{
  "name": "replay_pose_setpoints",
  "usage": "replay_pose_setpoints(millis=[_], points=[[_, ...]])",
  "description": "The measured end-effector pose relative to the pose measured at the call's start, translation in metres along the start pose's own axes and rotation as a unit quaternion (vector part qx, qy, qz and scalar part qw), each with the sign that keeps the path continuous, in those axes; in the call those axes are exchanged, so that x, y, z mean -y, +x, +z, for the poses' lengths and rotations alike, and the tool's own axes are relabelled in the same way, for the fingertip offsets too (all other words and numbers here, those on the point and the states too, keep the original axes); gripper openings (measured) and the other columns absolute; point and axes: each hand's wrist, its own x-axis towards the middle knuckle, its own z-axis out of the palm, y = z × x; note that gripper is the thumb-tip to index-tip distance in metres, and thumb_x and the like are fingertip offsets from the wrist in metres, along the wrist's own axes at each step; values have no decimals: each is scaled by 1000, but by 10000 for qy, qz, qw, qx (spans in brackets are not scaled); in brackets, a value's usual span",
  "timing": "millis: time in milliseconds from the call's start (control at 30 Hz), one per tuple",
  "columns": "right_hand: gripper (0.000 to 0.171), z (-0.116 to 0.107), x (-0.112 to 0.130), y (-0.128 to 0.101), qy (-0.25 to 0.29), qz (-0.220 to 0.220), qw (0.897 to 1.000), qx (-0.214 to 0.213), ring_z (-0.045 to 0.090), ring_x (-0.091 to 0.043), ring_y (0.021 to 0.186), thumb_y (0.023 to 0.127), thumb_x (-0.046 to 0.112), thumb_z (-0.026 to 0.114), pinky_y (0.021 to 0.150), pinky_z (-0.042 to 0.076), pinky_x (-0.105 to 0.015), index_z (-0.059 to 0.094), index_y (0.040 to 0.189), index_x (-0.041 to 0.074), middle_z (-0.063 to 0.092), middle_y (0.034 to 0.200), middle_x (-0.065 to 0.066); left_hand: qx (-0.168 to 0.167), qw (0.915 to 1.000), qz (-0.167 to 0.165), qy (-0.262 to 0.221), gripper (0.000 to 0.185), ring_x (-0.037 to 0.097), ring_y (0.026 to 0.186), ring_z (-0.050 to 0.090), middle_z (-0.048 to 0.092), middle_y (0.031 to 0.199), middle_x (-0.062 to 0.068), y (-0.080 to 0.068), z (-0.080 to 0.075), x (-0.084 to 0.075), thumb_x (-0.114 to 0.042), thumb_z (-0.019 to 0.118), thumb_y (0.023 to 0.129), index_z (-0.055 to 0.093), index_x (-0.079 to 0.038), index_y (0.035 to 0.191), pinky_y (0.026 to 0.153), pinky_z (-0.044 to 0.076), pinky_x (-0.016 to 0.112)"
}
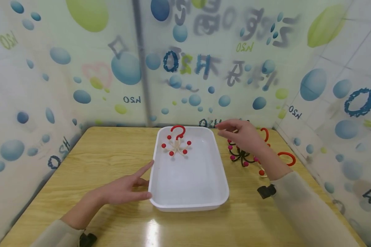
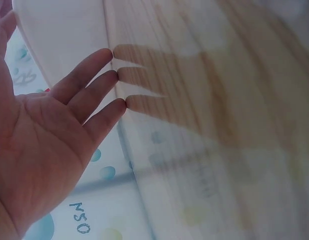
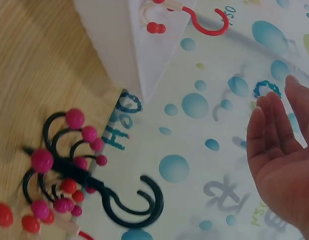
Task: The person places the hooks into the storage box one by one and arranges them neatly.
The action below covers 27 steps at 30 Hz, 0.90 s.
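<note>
Here my left hand [image 1: 123, 190] lies flat with straight fingers against the white tray [image 1: 190, 202]; my right hand [image 1: 244, 135] hovers open, holding nothing, above the black hook [image 1: 242, 156] beside the tray.

White rectangular tray [image 1: 190, 178] set flat at centre of frame, on tabletop [image 1: 111, 154]. Cream hook rack [image 1: 177, 143] with red ball tips laid in tray's far end. Black hook rack [image 1: 242, 156] with pink ball tips seen right of tray.
</note>
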Motion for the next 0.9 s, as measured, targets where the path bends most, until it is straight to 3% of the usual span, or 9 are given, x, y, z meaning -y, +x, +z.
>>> replay_pose_setpoints(millis=[200, 467, 633, 900], points=[[36, -26, -21, -36, -94, 65, 9998, -155, 71, -24, 103, 109, 40, 71, 77, 60, -23, 76, 137, 18, 79, 127, -7, 52, 9999, -42, -99, 105, 40, 144, 63, 67, 154, 15, 1, 0, 0, -52, 73, 104, 0, -37, 178, 120, 43, 73], [36, -67, -54, -70, -532, 168, 9970, -538, 69, -6, 91, 110, 37, 70, 67, 57, -25, 75, 138, 15, 78, 130, -14, 56, 9999, -65, -138, 105, 39, 143, 64, 67, 153, 15, 1, 1, 1, -50, 74, 104, 0, -37, 178, 120, 44, 71], [40, -85, -80, -82, -680, 446, 9947, -633, 69, -11, 90, 109, 41, 70, 65, 57, -28, 75, 138, 15, 78, 125, -13, 37, 9998, -112, -134, 105, 38, 143, 63, 67, 153, 14, 2, 1, 1, -51, 74, 104, 0, -37, 178, 121, 43, 71], [42, -103, -119, -99, -937, 616, 9904, -803, 67, -11, 88, 108, 42, 72, 67, 56, -27, 74, 137, 11, 77, 108, 14, 37, 9998, -167, -125, 106, 36, 142, 64, 70, 150, 11, 2, 1, 2, -52, 75, 103, 1, -38, 178, 120, 44, 71]])
